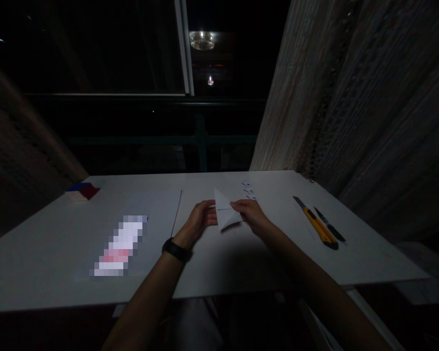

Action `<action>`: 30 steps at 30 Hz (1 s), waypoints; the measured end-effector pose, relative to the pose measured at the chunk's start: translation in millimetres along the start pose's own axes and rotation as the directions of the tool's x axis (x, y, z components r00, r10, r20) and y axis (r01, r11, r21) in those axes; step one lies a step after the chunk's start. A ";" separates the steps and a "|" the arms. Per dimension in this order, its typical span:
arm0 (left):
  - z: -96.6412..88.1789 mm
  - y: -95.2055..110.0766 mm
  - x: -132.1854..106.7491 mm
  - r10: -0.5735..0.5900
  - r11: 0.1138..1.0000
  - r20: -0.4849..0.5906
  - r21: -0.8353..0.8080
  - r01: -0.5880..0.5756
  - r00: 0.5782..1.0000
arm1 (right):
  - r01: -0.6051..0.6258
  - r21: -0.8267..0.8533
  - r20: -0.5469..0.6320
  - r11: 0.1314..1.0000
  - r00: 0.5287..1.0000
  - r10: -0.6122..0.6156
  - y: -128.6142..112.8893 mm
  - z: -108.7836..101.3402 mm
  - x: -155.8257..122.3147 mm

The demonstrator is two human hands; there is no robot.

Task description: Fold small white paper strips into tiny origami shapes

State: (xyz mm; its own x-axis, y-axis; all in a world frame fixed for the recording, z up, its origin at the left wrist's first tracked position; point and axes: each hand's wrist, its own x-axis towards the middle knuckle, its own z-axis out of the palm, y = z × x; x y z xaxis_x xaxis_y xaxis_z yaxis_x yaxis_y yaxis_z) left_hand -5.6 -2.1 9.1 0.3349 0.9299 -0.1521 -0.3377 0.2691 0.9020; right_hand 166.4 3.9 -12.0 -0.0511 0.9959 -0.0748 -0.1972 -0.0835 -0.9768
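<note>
A folded white paper [225,210] with a pointed top is held just above the white table [241,263], near its middle. My left hand [199,219] pinches the paper's left side, fingers closed on it; a dark band sits on that wrist. My right hand [251,214] grips the paper's right edge with closed fingers. The light is dim.
A yellow utility knife [317,225] and a dark pen-like tool [329,225] lie at the right. Small paper scraps [249,189] sit behind the hands. A flat white sheet [153,209] lies left of centre, a blurred patch [119,246] further left, a red-blue block [82,191] at far left.
</note>
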 end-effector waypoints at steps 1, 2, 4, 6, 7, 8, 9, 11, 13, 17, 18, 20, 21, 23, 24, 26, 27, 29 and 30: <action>0.5 0.1 -0.2 0.015 1.000 -0.002 0.026 -0.015 1.000 | 0.004 -0.006 -0.008 1.000 1.000 -0.004 0.2 0.4 -0.1; 1.0 0.1 -0.3 0.029 0.998 -0.004 0.052 -0.029 1.000 | 0.013 -0.009 -0.011 1.000 1.000 -0.014 0.1 0.7 -0.3; 1.6 -0.2 0.0 0.048 0.995 -0.004 0.093 -0.048 0.999 | 0.045 -0.007 -0.004 0.999 0.999 -0.045 -0.3 1.3 -1.3; 1.7 -0.8 0.1 0.061 0.992 0.002 0.112 -0.061 0.998 | 0.078 0.004 0.015 0.997 0.997 -0.078 -1.0 1.7 -2.4; 1.6 -1.2 0.1 0.068 0.991 0.005 0.119 -0.068 0.998 | 0.090 0.008 0.024 0.996 0.996 -0.090 -1.3 1.9 -2.8; 1.6 -1.6 -0.1 0.073 0.990 0.013 0.123 -0.074 0.997 | 0.097 0.011 0.027 0.995 0.995 -0.097 -1.6 2.1 -3.1; 1.5 -2.0 -0.2 0.078 0.989 0.021 0.123 -0.080 0.997 | 0.102 0.013 0.021 0.995 0.995 -0.102 -1.6 2.3 -3.1; 1.4 -3.2 -0.1 0.090 0.987 0.022 0.130 -0.092 0.996 | 0.108 0.009 0.012 0.994 0.994 -0.108 -1.4 2.8 -2.8; 1.2 -4.6 1.1 0.112 0.981 -0.017 0.163 -0.108 0.994 | 0.107 -0.023 0.024 0.994 0.994 -0.106 -1.1 3.3 -2.6; -0.5 -7.3 5.7 0.221 0.946 -0.161 0.276 -0.171 0.962 | 0.175 -0.170 0.155 0.970 0.977 -0.149 -1.4 5.0 -5.5; -1.3 -7.8 6.9 0.234 0.939 -0.192 0.300 -0.171 0.953 | 0.222 -0.207 0.209 0.953 0.961 -0.179 -1.2 5.5 -6.9; -3.0 -9.2 9.1 0.258 0.918 -0.233 0.360 -0.164 0.938 | 0.307 -0.272 0.299 0.912 0.928 -0.223 0.3 6.5 -9.5; -4.0 -10.3 10.2 0.268 0.904 -0.242 0.398 -0.156 0.933 | 0.333 -0.301 0.323 0.894 0.917 -0.233 1.7 7.1 -10.4; -6.3 -13.0 12.6 0.304 0.853 -0.229 0.498 -0.157 0.925 | 0.352 -0.345 0.335 0.870 0.912 -0.236 5.3 8.1 -11.0; -7.5 -14.6 13.8 0.319 0.825 -0.215 0.542 -0.159 0.923 | 0.357 -0.355 0.328 0.864 0.913 -0.242 6.9 8.5 -10.8; -9.8 -17.4 15.9 0.310 0.815 -0.178 0.556 -0.164 0.934 | 0.359 -0.359 0.295 0.861 0.919 -0.261 8.5 8.9 -9.9; -10.9 -18.4 16.6 0.314 0.813 -0.162 0.555 -0.177 0.935 | 0.358 -0.353 0.271 0.864 0.924 -0.271 8.2 8.9 -9.4; -12.2 -19.4 17.0 0.321 0.812 -0.149 0.551 -0.191 0.935 | 0.349 -0.328 0.210 0.878 0.933 -0.292 5.5 8.4 -8.6; -12.3 -19.3 16.8 0.322 0.815 -0.143 0.546 -0.196 0.936 | 0.342 -0.314 0.175 0.886 0.938 -0.300 3.3 7.8 -8.2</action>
State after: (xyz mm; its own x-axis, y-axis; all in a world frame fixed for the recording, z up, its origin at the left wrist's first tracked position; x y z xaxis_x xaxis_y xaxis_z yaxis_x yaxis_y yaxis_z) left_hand -4.3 11.4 -15.9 0.0791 0.9928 0.0899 0.1393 -0.1003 0.9851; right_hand 158.5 -4.7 -13.1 -0.1603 0.9529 0.2576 0.1158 0.2773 -0.9538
